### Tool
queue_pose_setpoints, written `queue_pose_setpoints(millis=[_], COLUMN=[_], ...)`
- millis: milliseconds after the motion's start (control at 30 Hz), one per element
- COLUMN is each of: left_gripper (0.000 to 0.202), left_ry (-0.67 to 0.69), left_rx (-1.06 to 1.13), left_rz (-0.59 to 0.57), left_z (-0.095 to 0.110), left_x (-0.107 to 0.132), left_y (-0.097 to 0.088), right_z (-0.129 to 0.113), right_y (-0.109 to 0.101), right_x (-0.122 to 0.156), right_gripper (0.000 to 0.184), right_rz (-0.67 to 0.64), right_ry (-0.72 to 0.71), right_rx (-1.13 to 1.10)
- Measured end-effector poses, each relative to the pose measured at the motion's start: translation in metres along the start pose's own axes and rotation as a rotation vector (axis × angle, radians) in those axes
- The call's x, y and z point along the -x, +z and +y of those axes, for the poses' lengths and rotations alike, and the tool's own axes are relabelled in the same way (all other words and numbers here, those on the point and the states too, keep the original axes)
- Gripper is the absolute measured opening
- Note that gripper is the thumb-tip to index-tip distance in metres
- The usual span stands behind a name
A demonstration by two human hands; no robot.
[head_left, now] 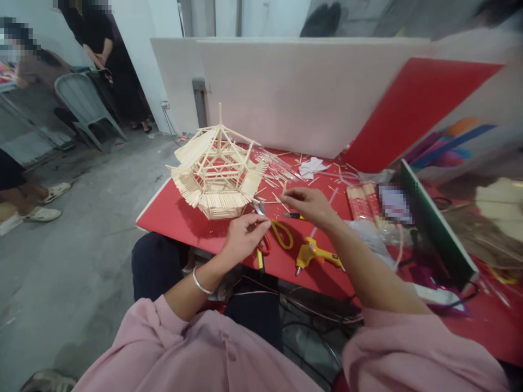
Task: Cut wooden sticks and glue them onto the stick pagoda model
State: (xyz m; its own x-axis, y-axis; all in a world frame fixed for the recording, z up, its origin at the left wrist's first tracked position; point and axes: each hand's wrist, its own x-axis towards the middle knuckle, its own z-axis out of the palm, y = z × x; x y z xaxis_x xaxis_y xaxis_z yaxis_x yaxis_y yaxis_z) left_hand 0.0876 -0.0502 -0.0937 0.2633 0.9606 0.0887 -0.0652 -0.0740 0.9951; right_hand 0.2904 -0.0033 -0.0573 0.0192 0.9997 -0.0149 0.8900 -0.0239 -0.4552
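A small pavilion-like model (pixel 220 169) built of pale wooden sticks stands on the red tabletop (pixel 163 209), its roof partly covered with sticks laid side by side. In front of its right corner is my left hand (pixel 244 237), thumb and fingers pinched together; anything between them is too small to make out. My right hand (pixel 308 204) hovers over loose sticks (pixel 280 171) right of the model, its fingertips closed together, their contents unclear. Scissors with red and yellow handles (pixel 283 234) lie beside my left hand, partly hidden by it. A yellow glue gun (pixel 314 253) rests below my right forearm.
A cutter knife (pixel 293 215) lies between my hands. Bundled sticks (pixel 363 201), crumpled tissue (pixel 314 167) and a green-edged board (pixel 437 228) are to the right. A white panel (pixel 278 92) stands behind. Cables hang below the table edge. Other people are at the far left.
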Motion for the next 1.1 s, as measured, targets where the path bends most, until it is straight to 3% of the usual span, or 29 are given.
queue_pose_setpoints(millis=[67,167,267,367,467,567,700,800,967,1100], left_gripper=[0.027,0.036,0.037,0.037,0.035,0.034,0.029,0.027,0.024,0.019], left_ry=[-0.041,-0.049,-0.043,-0.054,-0.052,-0.047,-0.054,-0.086,-0.148,-0.206], left_rx=[0.129,0.278,0.37,0.407,0.419,0.435,0.428,0.421,0.39,0.344], left_rz=[-0.012,-0.062,0.025,0.077,0.057,0.112,0.162,0.133,0.112,0.104], left_z=[0.015,0.035,0.049,0.056,0.06,0.063,0.065,0.068,0.077,0.081], left_x=[0.002,0.003,0.004,0.004,0.005,0.005,0.0,-0.006,-0.014,-0.022], left_y=[-0.005,-0.019,-0.038,-0.059,-0.075,-0.084,-0.092,-0.1,-0.116,-0.13], right_z=[-0.031,-0.076,-0.107,-0.125,-0.138,-0.146,-0.153,-0.156,-0.161,-0.161], right_y=[-0.006,-0.006,0.0,0.007,0.013,0.017,0.017,0.01,-0.006,-0.009], right_x=[0.024,0.045,0.045,0.035,0.028,0.023,0.014,0.004,-0.016,-0.031], right_gripper=[0.037,0.025,0.023,0.027,0.028,0.027,0.028,0.028,0.025,0.027], right_rz=[0.025,0.038,-0.024,-0.102,-0.112,-0.108,-0.102,-0.002,0.125,0.214], right_ry=[-0.145,-0.289,-0.231,-0.154,-0.197,-0.258,-0.236,-0.259,-0.42,-0.463], right_rx=[-0.431,-0.796,-1.048,-1.163,-1.141,-1.088,-1.049,-0.991,-0.72,-0.543])
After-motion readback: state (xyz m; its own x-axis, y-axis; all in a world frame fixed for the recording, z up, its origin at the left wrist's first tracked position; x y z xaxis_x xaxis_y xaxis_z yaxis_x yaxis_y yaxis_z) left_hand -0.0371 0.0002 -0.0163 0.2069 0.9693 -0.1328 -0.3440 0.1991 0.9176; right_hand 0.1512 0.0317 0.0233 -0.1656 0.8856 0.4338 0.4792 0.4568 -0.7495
